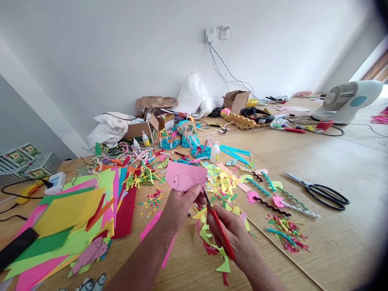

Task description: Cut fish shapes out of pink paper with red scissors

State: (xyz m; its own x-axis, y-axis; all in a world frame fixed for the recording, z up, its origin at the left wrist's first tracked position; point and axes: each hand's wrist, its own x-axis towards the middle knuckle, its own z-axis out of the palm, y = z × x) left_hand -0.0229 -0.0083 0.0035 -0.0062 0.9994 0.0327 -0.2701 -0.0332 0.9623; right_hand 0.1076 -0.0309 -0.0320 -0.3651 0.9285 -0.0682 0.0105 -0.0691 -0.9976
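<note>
My left hand (182,206) pinches the lower right edge of a pink sheet of paper (189,169) that has a fish outline drawn on it. In my right hand (230,226) is a pair of red-handled scissors (220,230), its blades pointing up at the paper's right edge, near my left thumb. How far the blades are apart is hard to make out. Under both hands lie yellow, green and pink paper scraps (222,182). Cut pink fish shapes (91,252) rest on the stack of coloured paper (66,214) to the left.
Black-handled scissors (321,192) lie at the right, near twisted pipe cleaners (269,202) with paper pieces. A thin wooden stick (285,254) crosses the front. Behind stand a glue bottle (215,152), blue round crafts (188,139) and cardboard boxes (236,100). A white fan (348,101) is far right.
</note>
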